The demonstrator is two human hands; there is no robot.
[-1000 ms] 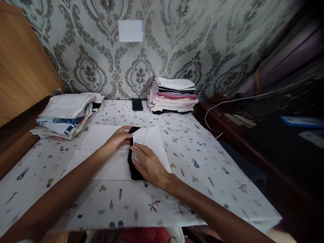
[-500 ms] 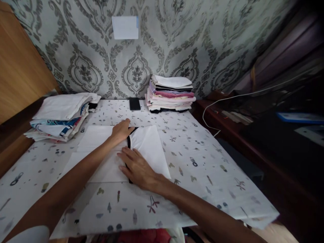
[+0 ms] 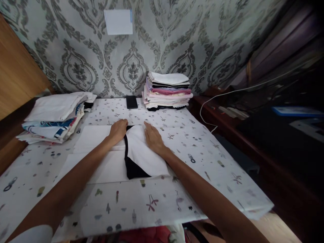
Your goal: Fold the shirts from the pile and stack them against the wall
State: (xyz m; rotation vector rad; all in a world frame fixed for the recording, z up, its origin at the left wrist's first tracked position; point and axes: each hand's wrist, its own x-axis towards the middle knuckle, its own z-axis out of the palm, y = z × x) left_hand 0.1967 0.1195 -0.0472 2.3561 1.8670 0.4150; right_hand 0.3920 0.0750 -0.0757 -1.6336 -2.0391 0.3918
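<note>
A white garment (image 3: 149,162) with black trim lies partly folded on the patterned tablecloth. Its right part is turned over toward the left, and a black triangle of cloth shows along the near edge. My left hand (image 3: 118,131) is closed at the far edge, fingers curled by the top of the black trim; the fingertips are partly hidden. On the far right corner of the garment rests my right hand (image 3: 154,139), fingers stretched out and lying flat.
A stack of folded clothes (image 3: 168,91) stands at the back by the wall, with a black phone (image 3: 131,102) to its left. Another folded pile (image 3: 55,114) sits at the left edge. A white cable (image 3: 227,96) loops over the dark furniture on the right.
My right hand has moved from the near middle of the garment to its far right corner, uncovering the black triangle. My left hand stays at the far edge, its fingers now more curled.
</note>
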